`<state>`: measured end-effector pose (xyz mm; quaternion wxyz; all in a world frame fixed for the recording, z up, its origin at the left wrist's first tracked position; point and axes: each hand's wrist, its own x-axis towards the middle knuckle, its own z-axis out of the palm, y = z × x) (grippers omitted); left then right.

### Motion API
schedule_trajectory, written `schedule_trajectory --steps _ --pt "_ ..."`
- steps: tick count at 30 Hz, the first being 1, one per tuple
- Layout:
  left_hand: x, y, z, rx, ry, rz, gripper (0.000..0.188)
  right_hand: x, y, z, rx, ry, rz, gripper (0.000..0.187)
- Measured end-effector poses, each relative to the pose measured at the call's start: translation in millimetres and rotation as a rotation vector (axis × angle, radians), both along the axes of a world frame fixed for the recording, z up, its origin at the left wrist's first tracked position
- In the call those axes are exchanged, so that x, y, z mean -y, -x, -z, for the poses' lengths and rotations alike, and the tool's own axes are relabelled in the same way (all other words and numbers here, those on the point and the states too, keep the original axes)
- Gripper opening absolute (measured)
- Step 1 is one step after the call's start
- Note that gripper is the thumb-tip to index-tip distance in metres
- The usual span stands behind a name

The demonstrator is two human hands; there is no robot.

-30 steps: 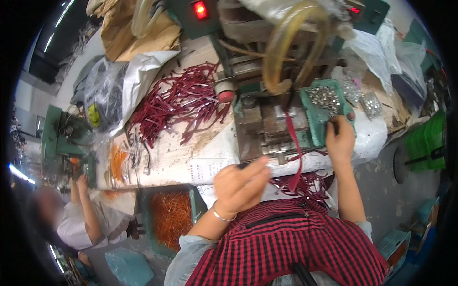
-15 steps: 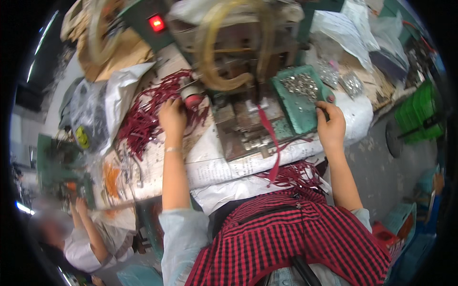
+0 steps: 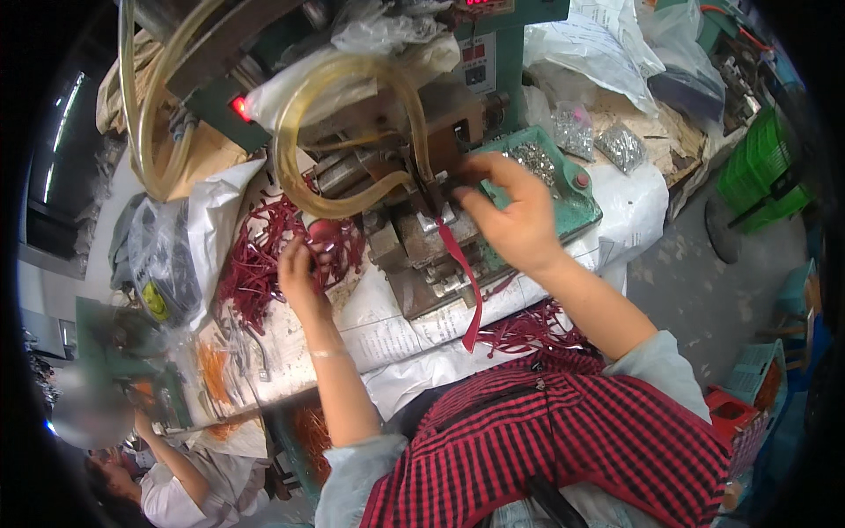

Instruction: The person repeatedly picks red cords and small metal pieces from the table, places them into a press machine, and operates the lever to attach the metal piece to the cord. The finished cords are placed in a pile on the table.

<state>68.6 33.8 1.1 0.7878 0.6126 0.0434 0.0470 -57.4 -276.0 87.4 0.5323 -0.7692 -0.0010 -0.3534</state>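
Note:
My left hand (image 3: 304, 275) is at the right edge of a pile of dark red strips (image 3: 253, 255), just below a round red button (image 3: 324, 231). Its fingers are curled, and what they hold, if anything, is hidden. My right hand (image 3: 515, 211) reaches to the working head of a small press (image 3: 400, 255), its thumb and fingers drawn together by the metal die. Anything between those fingertips is too small to make out. A red strip (image 3: 462, 275) hangs from the die toward my lap. Behind my right hand, a green tray (image 3: 576, 211) holds small shiny metal pieces (image 3: 532, 163).
More red strips (image 3: 537, 330) lie at the table edge by my checked apron. A thick yellowish hose (image 3: 290, 132) loops before the press. Bags of metal parts (image 3: 620, 145) lie at the back right. Green crates (image 3: 761, 172) stand on the right. Another person (image 3: 198, 475) works at lower left.
My right hand has moved left from the green tray to the press die. My left hand has shifted down a little beside the red button. The view has turned slightly.

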Motion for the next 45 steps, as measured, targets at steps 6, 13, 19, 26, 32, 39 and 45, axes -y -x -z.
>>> schedule_trajectory --steps 6,13,19,26,32,39,45 --pt "39 79 -45 0.148 -0.255 -0.104 0.022 -24 -2 16 -0.003 -0.408 -0.097 0.042" --pt "90 82 -157 0.904 -0.413 -0.028 0.007 -41 12 -19 -0.092 -0.536 -0.22 0.055" --pt "98 111 -132 0.816 -0.545 0.385 0.013 0 40 -35 -0.237 -0.029 -0.341 0.059" --pt "44 184 -22 -0.194 -0.945 1.058 0.018 180 195 101 -0.903 -0.306 -0.348 0.03" --pt "61 181 40 -0.386 -0.914 1.022 0.017 200 290 320 -1.215 -0.027 0.572 0.068" --pt "148 196 62 -0.049 -1.119 1.293 0.019 173 323 360 -1.377 -0.116 0.47 0.041" --pt "268 228 108 0.157 -1.138 1.343 0.032 185 343 338 -1.332 -0.13 0.493 0.034"
